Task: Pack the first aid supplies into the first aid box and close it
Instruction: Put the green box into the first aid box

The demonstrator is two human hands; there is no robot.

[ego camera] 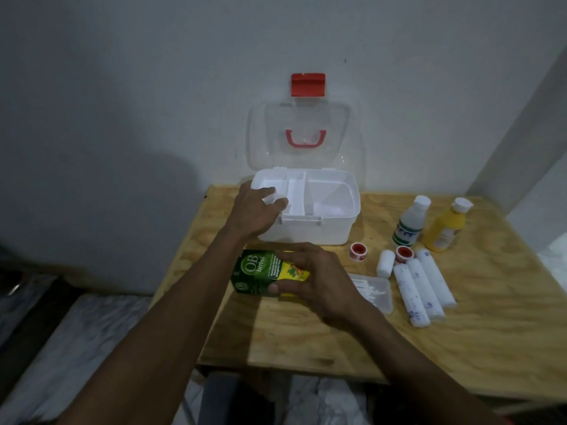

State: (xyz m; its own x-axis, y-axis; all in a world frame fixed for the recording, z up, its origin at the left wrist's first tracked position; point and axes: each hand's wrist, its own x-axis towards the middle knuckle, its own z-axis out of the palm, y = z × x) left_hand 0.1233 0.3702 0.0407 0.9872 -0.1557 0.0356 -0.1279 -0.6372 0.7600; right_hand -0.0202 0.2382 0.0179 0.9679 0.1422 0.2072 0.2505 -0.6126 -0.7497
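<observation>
The white first aid box point(325, 231) stands open at the back of the wooden table, its clear lid point(267, 130) upright against the wall with a red latch point(308, 84) on top. My left hand point(254, 210) rests on the box's left front corner, fingers over the rim of the inner tray. My right hand point(319, 277) grips a green and yellow herbal medicine carton point(257, 273) lying on the table just in front of the box.
To the right lie two red tape rolls point(357, 251), a small white bandage roll point(385, 263), three long wrapped bandage rolls point(423, 286), a clear cotton swab case point(379, 294), a white bottle point(409, 222) and a yellow bottle point(446, 228). The table edge point(276, 368) is near me.
</observation>
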